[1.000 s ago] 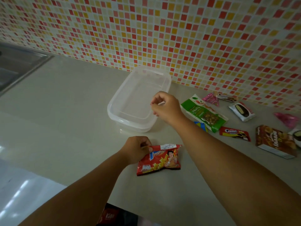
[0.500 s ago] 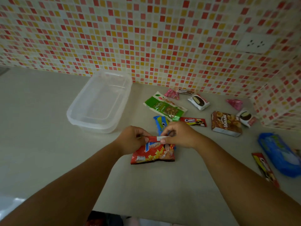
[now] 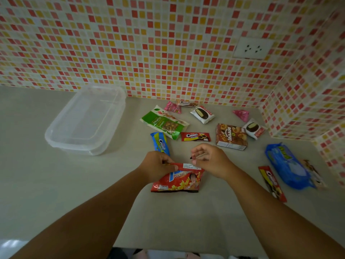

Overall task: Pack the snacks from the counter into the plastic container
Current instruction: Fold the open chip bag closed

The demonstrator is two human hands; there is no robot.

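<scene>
Red potato snack bag (image 3: 177,181) pinched by left hand (image 3: 155,165), right hand (image 3: 210,159) curled, holding nothing

Red potato bag (image 3: 177,181); pink-yellow mosaic wall (image 3: 149,43).

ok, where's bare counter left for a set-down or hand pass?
Free: the counter in front of the plastic container, and the strip between it and the left hand. Crowded: right of the container, from the nuts pack to the blue pack.
</scene>
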